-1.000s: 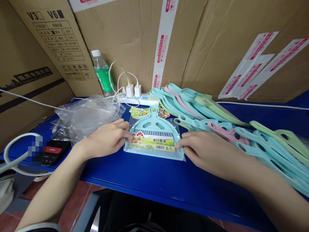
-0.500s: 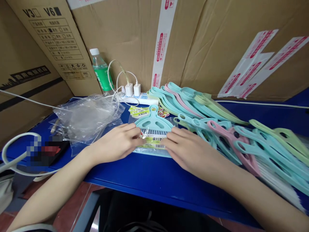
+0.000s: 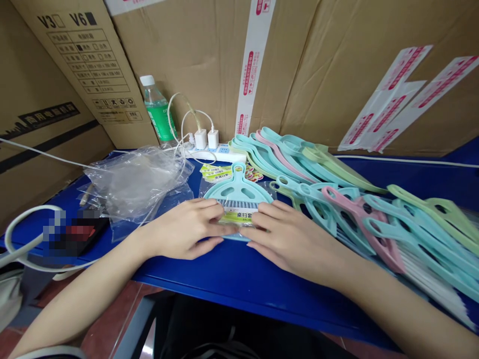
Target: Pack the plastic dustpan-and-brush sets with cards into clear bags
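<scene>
Light-blue plastic dustpan-and-brush set (image 3: 238, 188) in clear plastic bag (image 3: 239, 204), flat on blue table (image 3: 239, 284). Left hand (image 3: 190, 227) and right hand (image 3: 290, 232) over its lower part, fingers curled, tips nearly meeting; can't tell if either grip is clamped on it.

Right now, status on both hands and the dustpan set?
Left hand and right hand on bagged dustpan set. Fingers partly cover label. Brushes at right.
</scene>
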`<move>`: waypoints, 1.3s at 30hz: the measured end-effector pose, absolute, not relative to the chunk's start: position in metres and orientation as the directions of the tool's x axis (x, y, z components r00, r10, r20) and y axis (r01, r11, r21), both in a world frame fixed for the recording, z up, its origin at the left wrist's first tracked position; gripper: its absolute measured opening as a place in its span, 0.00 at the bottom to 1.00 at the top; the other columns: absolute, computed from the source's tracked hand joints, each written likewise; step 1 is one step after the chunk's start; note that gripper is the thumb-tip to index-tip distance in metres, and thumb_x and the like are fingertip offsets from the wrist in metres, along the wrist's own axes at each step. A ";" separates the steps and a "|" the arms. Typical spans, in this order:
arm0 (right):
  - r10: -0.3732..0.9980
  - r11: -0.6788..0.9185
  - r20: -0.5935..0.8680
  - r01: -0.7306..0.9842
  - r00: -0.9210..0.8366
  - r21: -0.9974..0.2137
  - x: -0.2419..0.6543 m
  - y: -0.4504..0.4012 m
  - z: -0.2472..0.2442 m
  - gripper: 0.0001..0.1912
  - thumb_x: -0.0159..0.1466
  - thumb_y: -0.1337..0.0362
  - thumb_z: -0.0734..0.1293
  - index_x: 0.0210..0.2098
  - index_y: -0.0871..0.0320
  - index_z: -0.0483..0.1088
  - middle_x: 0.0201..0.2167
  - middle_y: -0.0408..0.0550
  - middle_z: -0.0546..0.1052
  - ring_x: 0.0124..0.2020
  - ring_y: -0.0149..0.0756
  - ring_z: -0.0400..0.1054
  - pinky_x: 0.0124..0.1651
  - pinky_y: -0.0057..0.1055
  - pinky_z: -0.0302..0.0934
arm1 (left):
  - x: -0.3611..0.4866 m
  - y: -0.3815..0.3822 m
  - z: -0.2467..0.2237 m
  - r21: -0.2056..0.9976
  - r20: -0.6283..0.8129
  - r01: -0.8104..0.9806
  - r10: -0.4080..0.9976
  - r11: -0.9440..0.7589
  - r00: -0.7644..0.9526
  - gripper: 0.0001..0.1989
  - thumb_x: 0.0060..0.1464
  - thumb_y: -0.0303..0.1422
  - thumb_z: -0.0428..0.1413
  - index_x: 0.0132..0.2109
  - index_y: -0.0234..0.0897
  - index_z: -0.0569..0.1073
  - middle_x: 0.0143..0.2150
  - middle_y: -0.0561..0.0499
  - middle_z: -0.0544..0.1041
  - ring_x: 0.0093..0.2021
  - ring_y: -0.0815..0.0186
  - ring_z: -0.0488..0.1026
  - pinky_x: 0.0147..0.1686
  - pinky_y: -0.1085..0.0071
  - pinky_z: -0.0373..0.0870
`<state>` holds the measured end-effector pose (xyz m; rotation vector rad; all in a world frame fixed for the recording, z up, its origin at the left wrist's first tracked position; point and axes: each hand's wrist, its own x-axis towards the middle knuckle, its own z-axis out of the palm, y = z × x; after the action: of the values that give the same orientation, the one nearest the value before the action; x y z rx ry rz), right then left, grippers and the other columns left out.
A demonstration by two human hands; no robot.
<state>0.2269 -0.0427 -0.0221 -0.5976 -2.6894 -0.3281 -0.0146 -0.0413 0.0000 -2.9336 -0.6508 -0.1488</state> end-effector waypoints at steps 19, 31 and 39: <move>0.417 0.885 0.359 0.464 -0.835 0.051 0.226 -0.043 -0.026 0.11 0.64 0.75 0.63 0.36 0.58 0.76 0.29 0.45 0.76 0.32 0.37 0.68 0.37 0.34 0.60 | -0.014 -0.041 -0.009 -0.113 0.070 0.511 0.507 -0.852 0.859 0.18 0.65 0.29 0.48 0.58 0.45 0.72 0.38 0.49 0.71 0.35 0.65 0.73 0.35 0.68 0.73; 0.534 0.828 0.285 0.560 -0.796 0.013 0.225 -0.044 -0.025 0.12 0.64 0.71 0.65 0.47 0.60 0.74 0.33 0.48 0.76 0.35 0.41 0.71 0.38 0.38 0.63 | -0.011 -0.041 -0.011 -0.120 0.069 0.551 0.547 -0.826 0.835 0.19 0.64 0.29 0.49 0.60 0.41 0.70 0.40 0.48 0.74 0.36 0.65 0.74 0.35 0.69 0.73; 0.559 0.812 0.277 0.583 -0.781 0.006 0.229 -0.045 -0.023 0.12 0.65 0.70 0.63 0.46 0.57 0.76 0.33 0.47 0.79 0.36 0.41 0.72 0.40 0.38 0.62 | -0.011 -0.041 -0.014 -0.095 0.098 0.563 0.555 -0.821 0.826 0.17 0.65 0.29 0.49 0.58 0.38 0.71 0.42 0.48 0.77 0.41 0.62 0.77 0.39 0.66 0.75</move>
<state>0.2292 -0.0449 -0.0234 -0.8794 -2.7352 -0.1320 -0.0113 -0.0406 -0.0139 -2.8863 -0.8873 -0.1002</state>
